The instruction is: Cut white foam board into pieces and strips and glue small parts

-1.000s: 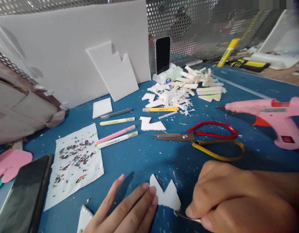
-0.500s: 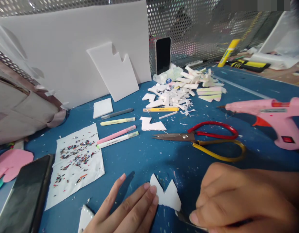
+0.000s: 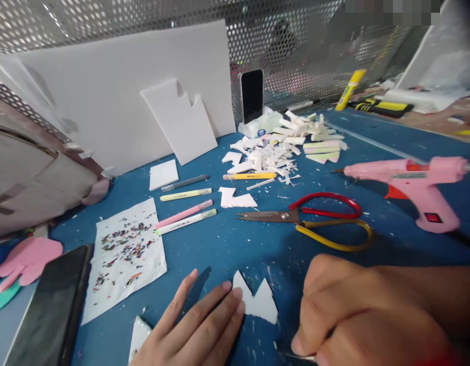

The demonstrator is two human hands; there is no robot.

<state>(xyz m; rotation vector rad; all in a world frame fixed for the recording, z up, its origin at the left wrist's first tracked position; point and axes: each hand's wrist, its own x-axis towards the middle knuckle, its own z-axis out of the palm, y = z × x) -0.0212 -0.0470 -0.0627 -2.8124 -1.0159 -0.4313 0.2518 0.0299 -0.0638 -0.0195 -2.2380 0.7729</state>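
Note:
My left hand (image 3: 200,320) lies flat with its fingers stretched out, the fingertips on the left edge of a small white foam piece (image 3: 259,303). That piece has two points and a V-shaped notch. At the lower right my right hand (image 3: 356,315) is closed around a craft knife (image 3: 295,354), of which only a thin, blurred bit of blade shows. The blade is just below the foam piece, apart from it. Partly covered by my left hand is another white foam scrap (image 3: 138,335). Scissors (image 3: 273,216) with red and yellow handles lie beyond my hands.
A pink glue gun (image 3: 410,173) lies at the right. White foam offcuts (image 3: 265,152) are heaped before a standing phone (image 3: 252,96). Several markers (image 3: 187,194) and a sheet with coloured bits (image 3: 124,254) lie left; another phone (image 3: 48,305) is nearer. A white board (image 3: 105,91) stands behind.
My right hand has drawn the knife down and slightly left, off the foam piece's lower right corner. My left hand stays on the piece. The view has shifted a little.

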